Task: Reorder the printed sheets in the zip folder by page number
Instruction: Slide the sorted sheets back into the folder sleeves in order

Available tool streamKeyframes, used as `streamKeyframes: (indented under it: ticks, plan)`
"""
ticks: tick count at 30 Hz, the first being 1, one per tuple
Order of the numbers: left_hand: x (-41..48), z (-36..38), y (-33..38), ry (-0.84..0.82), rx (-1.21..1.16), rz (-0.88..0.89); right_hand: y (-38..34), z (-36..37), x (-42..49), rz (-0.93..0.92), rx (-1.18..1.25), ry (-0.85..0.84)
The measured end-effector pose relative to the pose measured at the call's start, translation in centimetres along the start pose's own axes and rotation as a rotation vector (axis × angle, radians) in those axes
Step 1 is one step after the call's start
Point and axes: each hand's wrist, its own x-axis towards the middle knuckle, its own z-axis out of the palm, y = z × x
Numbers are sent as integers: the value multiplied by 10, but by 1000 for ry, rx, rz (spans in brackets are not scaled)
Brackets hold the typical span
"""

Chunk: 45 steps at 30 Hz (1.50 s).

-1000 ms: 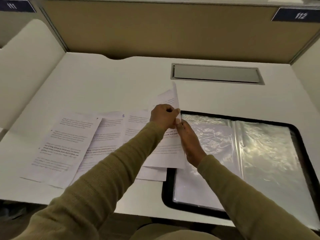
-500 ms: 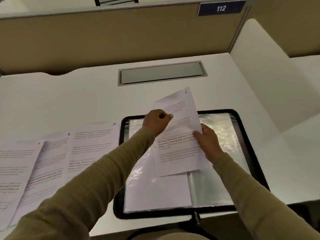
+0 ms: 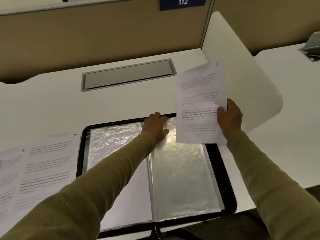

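Note:
The black zip folder (image 3: pixel 225 172) lies open on the white desk, its clear plastic sleeves (image 3: pixel 181 179) shining. My right hand (image 3: pixel 229 116) grips a printed sheet (image 3: pixel 199 94) by its right edge and holds it up above the folder's top right corner; a handwritten number sits at its top right. My left hand (image 3: pixel 156 124) rests with spread fingers on the top of the sleeves near the folder's spine. Left of the folder lie overlapping printed sheets, one marked 10 (image 3: pixel 50 163) and one marked 8 (image 3: pixel 10 172).
A grey cable-port lid (image 3: pixel 127 76) is set into the desk behind the folder. A white divider panel (image 3: pixel 242 75) rises on the right, a tan back wall with a "112" label (image 3: pixel 182 2) stands behind. The desk's front edge runs just under the folder.
My left hand let go of the sheet and dropped onto the sleeves. My right hand carried the sheet up and to the right, off the folder. The view shifted right.

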Motion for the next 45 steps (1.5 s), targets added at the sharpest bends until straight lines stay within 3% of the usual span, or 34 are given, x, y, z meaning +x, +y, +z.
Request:
streamKeyframes:
  ticks: [6, 17, 30, 38, 45]
  plan:
    - [18, -1, 18, 99, -1, -13, -20, -9, 42, 106, 385, 59]
    - [19, -2, 20, 234, -134, 60, -58, 10, 72, 478, 1128, -100]
    - [5, -2, 26, 372, -295, 138, -82, 60, 75, 503, 1157, -234]
    - [1, -2, 26, 393, -299, 107, -68, 85, 69, 468, 1042, -294]
    - [4, -3, 24, 408, -318, 69, -54, 83, 60, 371, 848, -484]
